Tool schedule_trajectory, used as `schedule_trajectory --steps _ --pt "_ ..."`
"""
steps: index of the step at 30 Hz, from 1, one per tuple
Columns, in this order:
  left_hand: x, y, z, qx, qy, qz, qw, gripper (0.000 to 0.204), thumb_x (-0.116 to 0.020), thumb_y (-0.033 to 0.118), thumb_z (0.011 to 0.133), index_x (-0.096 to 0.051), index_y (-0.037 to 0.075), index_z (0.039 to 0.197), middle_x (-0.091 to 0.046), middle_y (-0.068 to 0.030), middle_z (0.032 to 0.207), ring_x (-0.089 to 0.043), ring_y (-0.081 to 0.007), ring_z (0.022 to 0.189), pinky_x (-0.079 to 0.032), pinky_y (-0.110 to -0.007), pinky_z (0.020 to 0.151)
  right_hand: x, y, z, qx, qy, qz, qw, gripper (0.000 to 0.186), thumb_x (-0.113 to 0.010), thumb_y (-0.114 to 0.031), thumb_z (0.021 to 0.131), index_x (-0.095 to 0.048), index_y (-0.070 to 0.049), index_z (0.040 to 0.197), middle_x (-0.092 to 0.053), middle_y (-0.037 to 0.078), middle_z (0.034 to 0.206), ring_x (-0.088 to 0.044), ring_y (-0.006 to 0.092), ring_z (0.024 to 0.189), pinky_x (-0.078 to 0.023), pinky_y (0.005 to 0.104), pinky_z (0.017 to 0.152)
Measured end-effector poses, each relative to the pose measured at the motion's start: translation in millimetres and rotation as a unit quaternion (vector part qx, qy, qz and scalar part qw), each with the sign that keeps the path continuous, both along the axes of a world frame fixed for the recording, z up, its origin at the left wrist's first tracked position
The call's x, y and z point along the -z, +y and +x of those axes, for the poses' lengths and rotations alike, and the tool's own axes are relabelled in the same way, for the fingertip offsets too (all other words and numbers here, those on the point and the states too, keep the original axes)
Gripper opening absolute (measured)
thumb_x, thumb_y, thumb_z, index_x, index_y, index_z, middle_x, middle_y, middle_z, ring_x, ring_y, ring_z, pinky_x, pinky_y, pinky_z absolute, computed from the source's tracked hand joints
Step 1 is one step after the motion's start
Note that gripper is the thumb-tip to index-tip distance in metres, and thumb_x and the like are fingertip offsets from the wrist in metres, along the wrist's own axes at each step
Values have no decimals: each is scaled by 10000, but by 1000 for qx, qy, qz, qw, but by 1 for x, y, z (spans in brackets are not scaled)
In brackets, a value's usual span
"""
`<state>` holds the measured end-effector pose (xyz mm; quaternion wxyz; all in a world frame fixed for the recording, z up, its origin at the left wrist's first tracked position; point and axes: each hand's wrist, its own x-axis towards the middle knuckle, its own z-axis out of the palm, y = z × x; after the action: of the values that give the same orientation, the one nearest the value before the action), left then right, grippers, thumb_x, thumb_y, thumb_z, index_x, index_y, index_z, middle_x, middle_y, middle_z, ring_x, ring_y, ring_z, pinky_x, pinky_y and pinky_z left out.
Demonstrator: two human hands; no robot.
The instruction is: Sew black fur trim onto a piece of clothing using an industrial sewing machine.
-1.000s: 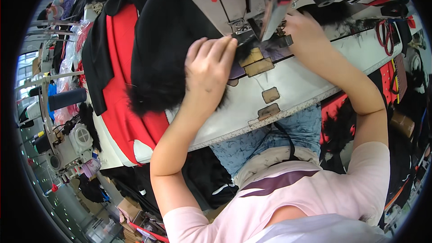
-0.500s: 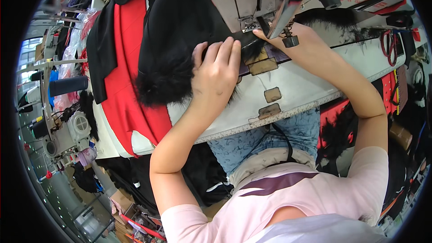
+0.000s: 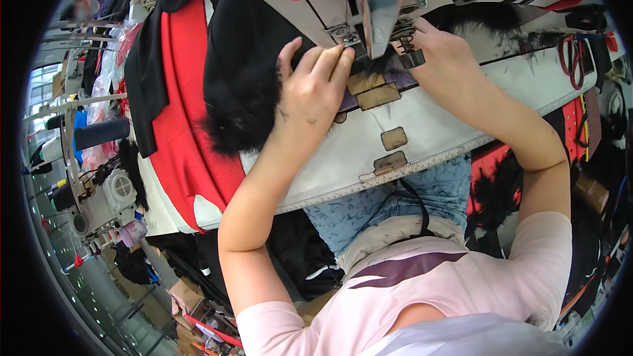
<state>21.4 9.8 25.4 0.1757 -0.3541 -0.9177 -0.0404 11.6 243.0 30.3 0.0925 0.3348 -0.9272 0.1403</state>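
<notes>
A black cloth (image 3: 244, 46) lies under the head of a sewing machine (image 3: 303, 6), its near edge showing black fur trim (image 3: 227, 133). My left hand (image 3: 310, 92) rests on this cloth with bent fingers, the fingertips right beside the presser foot (image 3: 343, 34); its thumb is hidden and one outer finger is lifted. On the other side of the needle is my right hand (image 3: 440, 56), low and close to the machine bed. Its fingertips are hidden behind the machine's front parts and a black knob (image 3: 412, 59), so what they touch does not show.
A red cloth (image 3: 188, 79) hangs over the table's left side. The white table (image 3: 435, 118) has a measuring tape (image 3: 316, 199) along its near edge and brown taped patches (image 3: 393, 138). Red-handled scissors (image 3: 571, 59) lie at the right. Another machine's motor (image 3: 120, 188) stands left.
The view has shifted, so the machine sits further left in the picture. My left fingertips have come nearer the presser foot, while my right hand has moved away from it to the right.
</notes>
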Motion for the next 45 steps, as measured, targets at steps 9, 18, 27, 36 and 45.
schedule_trajectory --steps 9,18,27,36,45 --pt "2 -5 -7 20 12 6 1000 329 -633 59 791 -687 24 1114 -644 -31 1034 -626 -163 1029 -297 -499 1145 12 -12 2 28 123 67 990 132 -668 -109 658 -722 -55 766 -562 30 1003 -553 186 1001 -546 257 695" --pt "3 -2 -6 25 16 8 1000 306 -632 34 770 -691 -21 1065 -644 -72 989 -645 -190 1040 -284 -487 1172 10 -11 5 15 30 -127 991 239 -618 -47 804 -663 -22 1038 -611 153 788 -577 341 724 -459 413 654" --pt "4 -6 -4 0 42 -22 999 289 -623 79 795 -683 32 1074 -634 -38 1007 -616 -167 1060 -265 -489 1170 8 -14 -2 77 -22 -103 991 143 -624 -66 823 -669 -38 956 -612 151 744 -593 348 685 -457 432 611" --pt "-9 -15 5 -22 10 -61 998 363 -586 85 797 -659 35 1149 -602 -29 1129 -572 -175 1095 -268 -488 1122 6 -10 -8 79 4 -138 987 109 -622 -111 867 -651 -9 891 -603 190 756 -595 415 748 -457 455 610" --pt "-3 -3 0 52 -19 -28 998 392 -600 80 763 -654 -44 1132 -619 -123 1152 -564 -243 1069 -413 -395 977 -12 13 -1 48 84 83 992 329 -607 -73 773 -649 -16 1094 -603 44 998 -597 219 1015 -554 332 768"
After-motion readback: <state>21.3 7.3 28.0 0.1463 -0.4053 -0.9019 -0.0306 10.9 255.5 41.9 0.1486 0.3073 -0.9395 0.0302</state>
